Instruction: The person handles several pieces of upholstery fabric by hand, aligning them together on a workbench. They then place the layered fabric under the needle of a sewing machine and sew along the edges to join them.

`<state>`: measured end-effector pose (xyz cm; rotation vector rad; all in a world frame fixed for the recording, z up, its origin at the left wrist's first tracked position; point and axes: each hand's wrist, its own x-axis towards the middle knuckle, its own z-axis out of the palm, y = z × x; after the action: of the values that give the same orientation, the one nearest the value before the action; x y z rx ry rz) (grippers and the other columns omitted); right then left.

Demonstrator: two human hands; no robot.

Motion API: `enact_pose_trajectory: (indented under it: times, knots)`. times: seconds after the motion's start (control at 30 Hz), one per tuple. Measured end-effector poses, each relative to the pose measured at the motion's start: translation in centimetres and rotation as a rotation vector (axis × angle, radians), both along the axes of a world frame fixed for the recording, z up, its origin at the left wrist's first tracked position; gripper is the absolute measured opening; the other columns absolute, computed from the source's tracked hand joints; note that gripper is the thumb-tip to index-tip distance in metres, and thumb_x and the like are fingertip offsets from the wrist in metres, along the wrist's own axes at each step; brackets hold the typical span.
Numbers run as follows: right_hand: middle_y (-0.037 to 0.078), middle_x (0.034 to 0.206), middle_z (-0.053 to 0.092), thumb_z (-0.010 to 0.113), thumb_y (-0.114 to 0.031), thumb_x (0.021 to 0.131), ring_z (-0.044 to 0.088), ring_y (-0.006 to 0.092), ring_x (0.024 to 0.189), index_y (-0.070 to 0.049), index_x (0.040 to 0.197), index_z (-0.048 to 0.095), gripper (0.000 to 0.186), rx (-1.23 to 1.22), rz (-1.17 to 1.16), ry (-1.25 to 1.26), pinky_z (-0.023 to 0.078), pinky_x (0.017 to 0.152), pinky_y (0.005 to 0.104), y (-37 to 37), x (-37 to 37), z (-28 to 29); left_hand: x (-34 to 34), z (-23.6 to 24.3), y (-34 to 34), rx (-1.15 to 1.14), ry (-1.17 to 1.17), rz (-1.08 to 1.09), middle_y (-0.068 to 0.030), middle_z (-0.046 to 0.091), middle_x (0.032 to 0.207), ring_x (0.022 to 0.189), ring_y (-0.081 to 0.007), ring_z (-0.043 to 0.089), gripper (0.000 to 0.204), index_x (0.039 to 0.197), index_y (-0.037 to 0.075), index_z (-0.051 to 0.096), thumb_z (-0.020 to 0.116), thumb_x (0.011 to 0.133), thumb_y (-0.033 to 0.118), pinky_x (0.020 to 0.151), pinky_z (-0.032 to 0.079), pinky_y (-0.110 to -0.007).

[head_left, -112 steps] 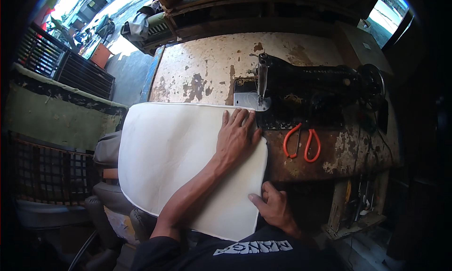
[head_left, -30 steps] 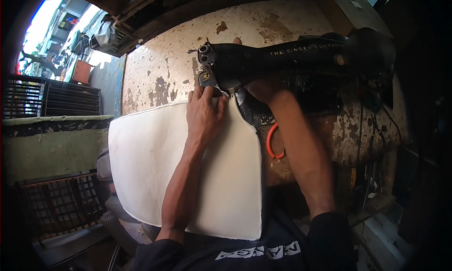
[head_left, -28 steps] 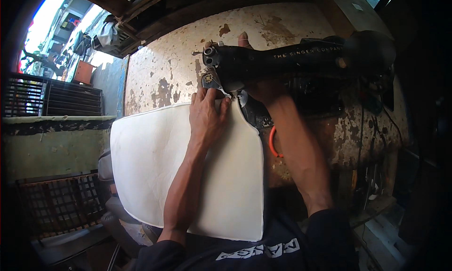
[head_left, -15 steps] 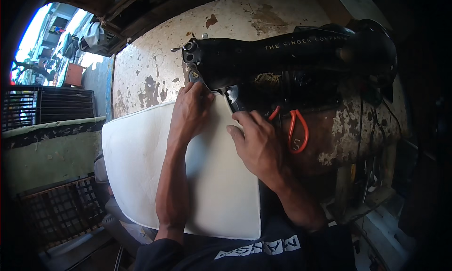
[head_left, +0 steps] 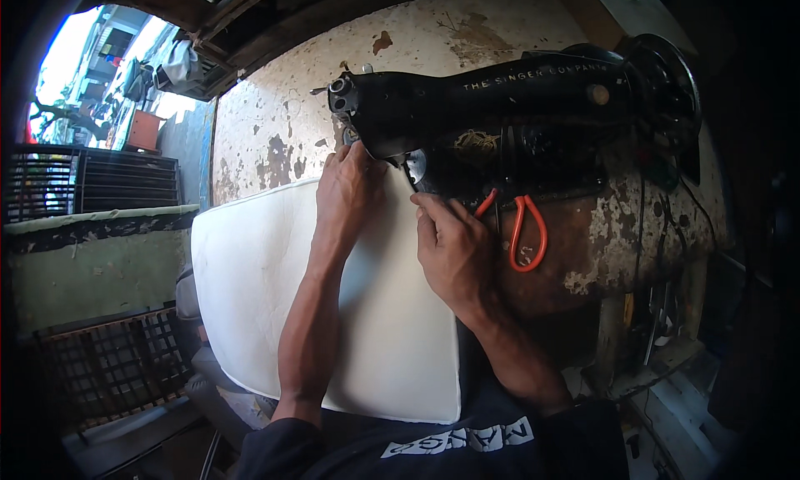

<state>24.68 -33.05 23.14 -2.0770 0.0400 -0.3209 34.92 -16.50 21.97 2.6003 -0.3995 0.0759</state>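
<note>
A white padded panel (head_left: 250, 297) with a piped edge lies across the front of the worktable, reaching my dark shirt, its far corner under the needle end of a black sewing machine (head_left: 517, 97). My left hand (head_left: 350, 188) has its fingers curled on that corner, just left of the presser foot; the fingertips are partly hidden. My right hand (head_left: 454, 255) is closed on the panel's right edge, a little below the metal needle plate (head_left: 415, 167). Orange-handled scissors (head_left: 542, 242) lie on the machine bed and table, right of that hand.
The scuffed worktable (head_left: 275, 122) has a wooden shelf behind it and cables (head_left: 675, 222) at the right. A slatted metal grille (head_left: 117, 184) and a green padded ledge (head_left: 92, 272) stand at the left. Beyond them is a bright street with an orange box (head_left: 146, 130).
About a second ago my right hand was behind the machine's arm; it has come toward me onto the panel's right edge, uncovering the scissors. My left hand stays at the corner.
</note>
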Motion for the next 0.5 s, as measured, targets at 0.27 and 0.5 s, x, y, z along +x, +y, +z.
enact_pose_trajectory:
  times: [0.27,0.5]
  knots:
    - [0.016,0.081,0.064,0.063,0.001,0.091,0.067,0.0337,0.071,-0.006,0.111,0.076,0.024,-0.018,-0.021,-0.018,0.053,0.062,0.0417,0.3,-0.2,0.0,-1.9,-0.2,-1.6,0.063,-0.181,0.113,-0.0169,0.062,0.101,0.094,-0.0397,0.055,0.022,0.108,0.005,0.058,0.067,0.09,0.014,0.081,0.045,-0.051]
    - [0.017,0.083,0.065,0.064,0.0,0.09,0.067,0.0343,0.072,-0.006,0.111,0.076,0.024,-0.096,-0.041,-0.011,0.054,0.064,0.0418,0.5,0.3,0.1,-1.9,0.3,-2.6,0.145,-0.232,0.137,-0.0146,0.061,0.11,0.102,-0.0377,0.057,0.025,0.113,0.006,0.06,0.066,0.089,0.012,0.085,0.045,-0.051]
